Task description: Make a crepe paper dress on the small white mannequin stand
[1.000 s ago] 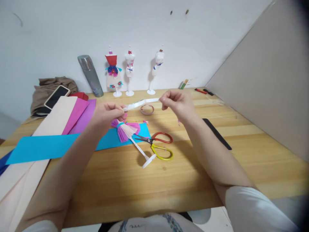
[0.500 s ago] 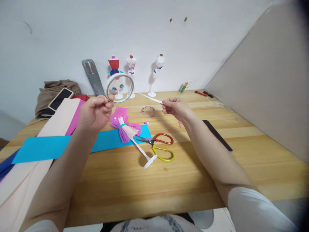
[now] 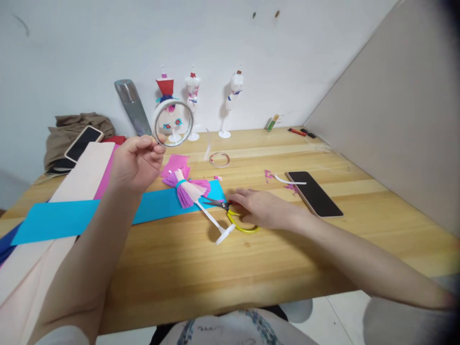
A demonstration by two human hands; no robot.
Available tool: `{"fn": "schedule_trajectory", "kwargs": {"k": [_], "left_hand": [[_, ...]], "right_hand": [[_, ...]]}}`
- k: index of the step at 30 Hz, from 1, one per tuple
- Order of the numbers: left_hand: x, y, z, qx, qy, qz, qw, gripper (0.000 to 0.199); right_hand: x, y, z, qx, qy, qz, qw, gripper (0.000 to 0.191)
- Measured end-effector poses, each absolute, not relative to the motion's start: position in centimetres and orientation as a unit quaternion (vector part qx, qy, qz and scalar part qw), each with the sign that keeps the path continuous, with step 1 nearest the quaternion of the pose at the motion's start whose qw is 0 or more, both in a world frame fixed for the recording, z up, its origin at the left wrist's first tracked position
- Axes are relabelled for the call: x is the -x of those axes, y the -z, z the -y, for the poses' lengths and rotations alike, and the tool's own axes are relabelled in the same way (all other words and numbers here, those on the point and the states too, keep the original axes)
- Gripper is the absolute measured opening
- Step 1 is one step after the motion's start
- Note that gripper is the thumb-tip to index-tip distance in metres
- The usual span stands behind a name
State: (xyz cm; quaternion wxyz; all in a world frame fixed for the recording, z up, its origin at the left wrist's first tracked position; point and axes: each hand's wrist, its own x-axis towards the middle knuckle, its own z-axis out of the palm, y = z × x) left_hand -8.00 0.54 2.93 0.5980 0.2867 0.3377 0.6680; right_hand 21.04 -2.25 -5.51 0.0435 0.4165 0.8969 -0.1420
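My left hand (image 3: 138,160) is raised above the table at left, its fingers pinching the lower edge of a white tape roll (image 3: 155,125). Down on the table, my right hand (image 3: 257,207) lies over the handles of the scissors (image 3: 242,228); it covers the red handle, and the yellow one shows below it. Whether its fingers grip the handle is hidden. Beside the blades lies a small white stand (image 3: 212,218) with a pink and purple pleated paper skirt (image 3: 189,188), resting on a blue paper strip (image 3: 158,206).
Three small mannequins stand by the wall, one at right (image 3: 236,86), next to a grey bottle (image 3: 132,108). A phone (image 3: 318,195) with a white strip (image 3: 287,181) across it lies at right; a second phone (image 3: 84,143) and brown cloth (image 3: 68,129) are at left.
My right hand has come down from the raised white strip onto the scissors. The strip it held is gone from its fingers. My left hand still holds the tape roll. The view has shifted slightly.
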Motion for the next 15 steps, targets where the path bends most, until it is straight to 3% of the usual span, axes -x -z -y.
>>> {"fn": "schedule_trajectory", "kwargs": {"k": [5, 9, 11, 15], "left_hand": [[7.8, -3.0, -0.5, -0.288, -0.658, -0.341, 0.607, 0.027], [7.6, -3.2, -0.3, -0.276, -0.660, -0.346, 0.607, 0.029], [7.4, -3.3, -0.3, -0.278, -0.657, -0.350, 0.606, 0.029], [6.6, -2.9, -0.1, -0.298, -0.638, -0.361, 0.612, 0.022]], "right_hand": [[-22.6, 6.2, 3.8, -0.427, 0.181, -0.885, 0.043, 0.068], [-24.8, 5.0, 3.9, -0.465, 0.298, -0.833, -0.018, 0.061], [-26.0, 4.9, 3.8, -0.478, 0.367, -0.794, -0.078, 0.054], [-26.7, 5.4, 3.4, -0.413, 0.524, -0.698, -0.259, 0.065]]}}
